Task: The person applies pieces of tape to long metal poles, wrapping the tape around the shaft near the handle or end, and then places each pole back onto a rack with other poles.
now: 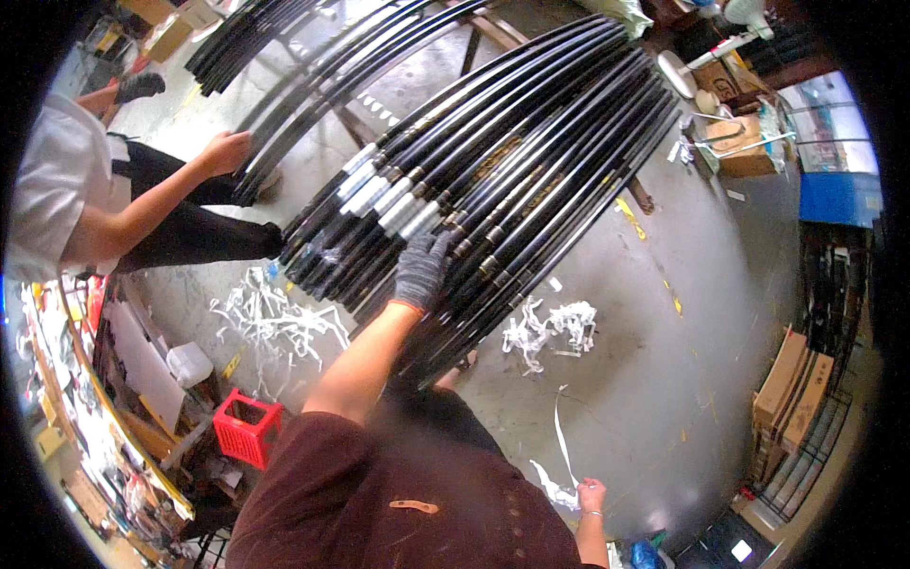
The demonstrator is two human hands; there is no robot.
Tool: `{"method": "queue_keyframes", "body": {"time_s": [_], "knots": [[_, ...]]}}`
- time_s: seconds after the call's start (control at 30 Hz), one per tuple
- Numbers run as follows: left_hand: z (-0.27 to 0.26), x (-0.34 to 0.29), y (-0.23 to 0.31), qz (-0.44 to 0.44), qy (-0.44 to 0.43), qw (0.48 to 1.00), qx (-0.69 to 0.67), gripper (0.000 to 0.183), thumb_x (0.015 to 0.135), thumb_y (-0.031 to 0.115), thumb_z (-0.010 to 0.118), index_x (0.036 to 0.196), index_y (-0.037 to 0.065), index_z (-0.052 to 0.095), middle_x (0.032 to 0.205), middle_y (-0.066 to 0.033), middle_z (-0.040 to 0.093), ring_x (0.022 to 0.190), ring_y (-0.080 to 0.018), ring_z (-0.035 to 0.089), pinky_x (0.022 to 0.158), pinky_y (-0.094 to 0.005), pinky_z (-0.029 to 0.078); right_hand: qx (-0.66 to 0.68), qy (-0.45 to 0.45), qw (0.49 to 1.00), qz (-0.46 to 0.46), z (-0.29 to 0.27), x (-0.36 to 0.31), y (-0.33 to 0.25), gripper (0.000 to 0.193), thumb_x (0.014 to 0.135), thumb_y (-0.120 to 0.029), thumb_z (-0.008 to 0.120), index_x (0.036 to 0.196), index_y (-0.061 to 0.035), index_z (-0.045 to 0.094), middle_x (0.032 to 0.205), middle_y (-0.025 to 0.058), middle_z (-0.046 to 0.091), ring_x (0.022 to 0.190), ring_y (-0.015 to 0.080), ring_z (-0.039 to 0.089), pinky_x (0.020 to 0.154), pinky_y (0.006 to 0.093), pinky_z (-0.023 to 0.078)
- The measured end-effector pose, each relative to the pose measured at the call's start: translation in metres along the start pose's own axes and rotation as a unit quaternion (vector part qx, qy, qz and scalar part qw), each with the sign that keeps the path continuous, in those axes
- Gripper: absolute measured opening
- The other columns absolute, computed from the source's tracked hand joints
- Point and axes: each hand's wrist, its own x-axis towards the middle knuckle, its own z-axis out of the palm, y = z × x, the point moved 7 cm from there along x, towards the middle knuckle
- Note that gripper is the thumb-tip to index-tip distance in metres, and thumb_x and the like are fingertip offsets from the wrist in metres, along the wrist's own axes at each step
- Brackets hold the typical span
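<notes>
Your shirt [408, 484] nearest, left fingers [429, 248], grip unclear, touch stiff-looking, likely slick poles [512, 204] best held midway; right fingers [590, 486] pinch a white strip [562, 438].

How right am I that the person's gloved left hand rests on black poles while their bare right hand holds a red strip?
Nearly: the strip is white, not red, as the head view shows. The gloved left hand does rest on black poles, and the bare right hand holds the strip.

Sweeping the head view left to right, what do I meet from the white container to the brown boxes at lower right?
White container, red crate, gloved left hand on black tubes, bare right hand holding a white strip, brown boxes.
</notes>
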Motion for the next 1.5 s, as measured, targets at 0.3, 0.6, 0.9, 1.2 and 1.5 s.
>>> {"method": "queue_keyframes", "body": {"time_s": [0.3,0.6,0.9,1.2,1.5], "knots": [[-0.067,-0.091,-0.057,-0.095,0.070,0.993,0.027,0.042,0.084,0.021,0.063,0.123,0.007,0.056,0.114,-0.0173,0.058,0.106,-0.0366,0.054,0.092,-0.0451,0.043,-0.002,-0.053,0.997,-0.047,0.026,0.028,-0.071,0.017,0.072,-0.005,0.061,0.086,-0.0031,0.052,0.075,0.0033,0.052,0.067,0.0142,0.050,0.061,0.0306,0.044],[-0.048,-0.195,-0.161,-0.579,0.045,0.793,-0.186,0.061,0.072,0.033,0.082,0.114,-0.003,0.056,0.105,-0.0170,0.066,0.087,-0.0286,0.062,0.077,-0.0385,0.049,-0.067,-0.109,0.989,-0.077,0.049,0.044,-0.073,0.019,0.076,-0.004,0.058,0.094,-0.0045,0.064,0.083,0.0056,0.063,0.075,0.0155,0.056,0.072,0.0287,0.047],[-0.030,-0.201,-0.178,-0.558,0.172,0.737,-0.341,0.036,0.077,0.020,0.078,0.100,0.003,0.056,0.082,-0.0088,0.063,0.060,-0.0163,0.055,0.055,-0.0292,0.046,-0.024,-0.139,0.986,-0.092,0.045,0.040,-0.067,0.010,0.083,-0.006,0.059,0.088,-0.0042,0.067,0.078,0.0030,0.063,0.071,0.0109,0.054,0.065,0.0265,0.044],[-0.102,-0.125,-0.089,-0.319,-0.087,0.815,-0.476,0.026,0.086,0.022,0.070,0.106,0.005,0.064,0.086,-0.0042,0.063,0.073,-0.0097,0.057,0.064,-0.0286,0.049,-0.055,-0.119,0.985,-0.114,0.065,0.048,-0.036,0.010,0.078,-0.007,0.061,0.084,-0.0022,0.068,0.078,0.0058,0.066,0.072,0.0139,0.058,0.066,0.0289,0.047],[-0.128,-0.094,-0.030,-0.188,-0.261,0.880,-0.350,0.028,0.082,0.029,0.074,0.098,0.009,0.063,0.069,0.0034,0.055,0.057,-0.0066,0.048,0.048,-0.0237,0.039,0.065,-0.141,0.983,-0.100,0.073,0.040,-0.036,0.013,0.072,-0.005,0.072,0.080,-0.0027,0.062,0.074,0.0061,0.065,0.064,0.0140,0.059,0.059,0.0294,0.047]]}}
